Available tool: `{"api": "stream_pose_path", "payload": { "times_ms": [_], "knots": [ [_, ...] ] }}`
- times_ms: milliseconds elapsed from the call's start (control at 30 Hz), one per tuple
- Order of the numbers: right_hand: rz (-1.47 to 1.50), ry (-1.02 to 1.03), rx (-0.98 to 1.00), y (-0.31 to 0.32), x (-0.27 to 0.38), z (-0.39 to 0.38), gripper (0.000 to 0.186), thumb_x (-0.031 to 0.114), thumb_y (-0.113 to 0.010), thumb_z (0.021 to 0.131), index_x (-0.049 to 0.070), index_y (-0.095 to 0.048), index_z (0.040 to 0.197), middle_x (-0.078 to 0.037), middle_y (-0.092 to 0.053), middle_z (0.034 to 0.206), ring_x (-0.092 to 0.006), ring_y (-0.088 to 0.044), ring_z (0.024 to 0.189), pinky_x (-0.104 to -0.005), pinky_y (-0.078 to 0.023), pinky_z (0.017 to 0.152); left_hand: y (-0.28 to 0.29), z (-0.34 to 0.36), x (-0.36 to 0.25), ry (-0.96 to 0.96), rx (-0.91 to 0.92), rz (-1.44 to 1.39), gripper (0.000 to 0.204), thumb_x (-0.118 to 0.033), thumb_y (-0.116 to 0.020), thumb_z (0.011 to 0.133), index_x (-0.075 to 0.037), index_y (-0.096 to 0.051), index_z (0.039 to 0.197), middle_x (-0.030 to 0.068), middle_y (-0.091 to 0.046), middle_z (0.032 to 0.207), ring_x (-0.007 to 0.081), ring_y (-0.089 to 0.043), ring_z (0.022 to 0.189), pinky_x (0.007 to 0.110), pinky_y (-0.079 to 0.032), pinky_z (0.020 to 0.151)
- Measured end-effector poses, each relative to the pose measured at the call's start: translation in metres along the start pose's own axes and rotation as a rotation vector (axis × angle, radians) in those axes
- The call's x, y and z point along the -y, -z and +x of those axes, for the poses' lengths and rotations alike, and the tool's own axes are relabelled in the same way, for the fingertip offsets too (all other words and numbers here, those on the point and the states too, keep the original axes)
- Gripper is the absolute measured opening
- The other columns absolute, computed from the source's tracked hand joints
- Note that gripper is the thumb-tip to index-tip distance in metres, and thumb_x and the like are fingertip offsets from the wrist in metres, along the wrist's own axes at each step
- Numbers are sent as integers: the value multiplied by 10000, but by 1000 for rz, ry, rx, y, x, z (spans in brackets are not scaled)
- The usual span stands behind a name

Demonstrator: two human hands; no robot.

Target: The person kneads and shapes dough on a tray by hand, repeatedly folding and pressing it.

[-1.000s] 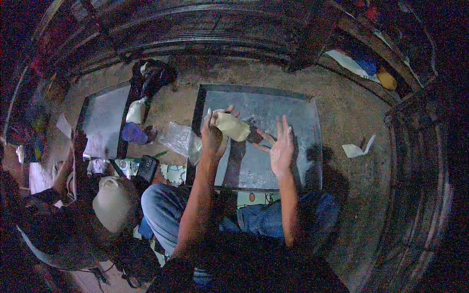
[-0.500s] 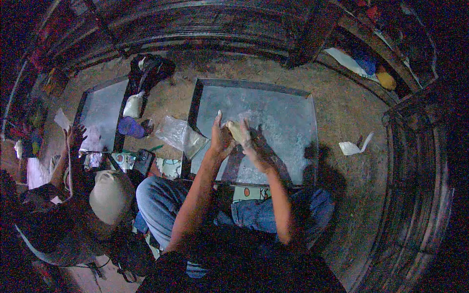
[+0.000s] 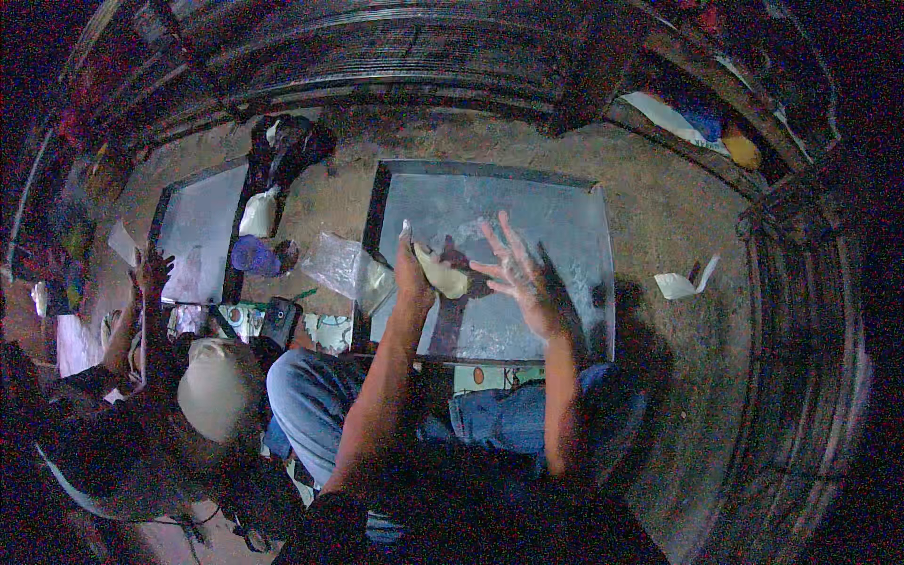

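My left hand [image 3: 412, 282] holds a pale cream, elongated lump of dough-like material [image 3: 443, 277] over a square metal tray [image 3: 572, 217] dusted with white powder. My right hand [image 3: 518, 277], whitened on the palm side or fingers, is open with fingers spread, just to the right of the lump and apart from it. A clear plastic bag [image 3: 334, 264] with something pale inside lies against the tray's left edge.
At the left sits a co-worker in a pale cap [image 3: 217, 391], hands [image 3: 151, 273] raised by a second tray [image 3: 202, 212]. Between the trays lie a black bag [image 3: 287, 146], white bag [image 3: 259, 212], purple item [image 3: 252, 254] and phone [image 3: 279, 322]. Folded paper [image 3: 678, 285] lies at right.
My hands came together on the lump half a second ago; now my right hand has moved away to the right with fingers spread, and the lump has tilted downward in my left hand.
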State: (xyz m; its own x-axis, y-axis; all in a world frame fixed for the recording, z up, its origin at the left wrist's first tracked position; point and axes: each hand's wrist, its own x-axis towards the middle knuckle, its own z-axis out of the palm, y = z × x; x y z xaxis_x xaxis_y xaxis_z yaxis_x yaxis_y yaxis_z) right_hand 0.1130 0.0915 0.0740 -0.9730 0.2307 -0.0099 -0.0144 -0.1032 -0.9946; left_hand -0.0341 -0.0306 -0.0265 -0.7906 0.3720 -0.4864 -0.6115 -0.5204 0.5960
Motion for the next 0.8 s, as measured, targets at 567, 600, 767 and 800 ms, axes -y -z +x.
{"api": "stream_pose_path", "payload": {
  "times_ms": [567,600,767,800],
  "knots": [
    [-66,-175,-16,-9,-96,11,407,19,-625,797,22,-510,1187,-118,-664,920,-184,-659,703,-315,-520,520,-35,-13,-12,-304,499,827,707,-540,-348,950,-41,-252,1442,185,-445,1354,263,-560,1098,362,-440,916],
    [-150,-118,-85,-6,-112,13,385,18,-603,799,22,-527,1177,-110,-666,913,-172,-651,676,-306,-499,488,-34,-11,-9,-183,442,591,700,-545,-352,947,-29,-287,1415,191,-502,1286,262,-592,1031,367,-468,870],
    [-638,131,-334,-10,-126,14,379,34,-672,736,24,-600,1108,-128,-675,927,-283,-656,831,-385,-509,702,-24,-10,1,134,304,47,645,-586,-409,905,-11,-440,1196,162,-617,1050,284,-635,938,401,-519,783],
    [-739,87,-307,-11,-124,15,405,40,-700,719,24,-600,1112,-133,-674,937,-300,-650,865,-392,-502,741,-21,-9,3,95,237,129,550,-545,-438,909,-25,-458,1089,142,-600,948,270,-625,841,388,-515,713]
  ]
}}
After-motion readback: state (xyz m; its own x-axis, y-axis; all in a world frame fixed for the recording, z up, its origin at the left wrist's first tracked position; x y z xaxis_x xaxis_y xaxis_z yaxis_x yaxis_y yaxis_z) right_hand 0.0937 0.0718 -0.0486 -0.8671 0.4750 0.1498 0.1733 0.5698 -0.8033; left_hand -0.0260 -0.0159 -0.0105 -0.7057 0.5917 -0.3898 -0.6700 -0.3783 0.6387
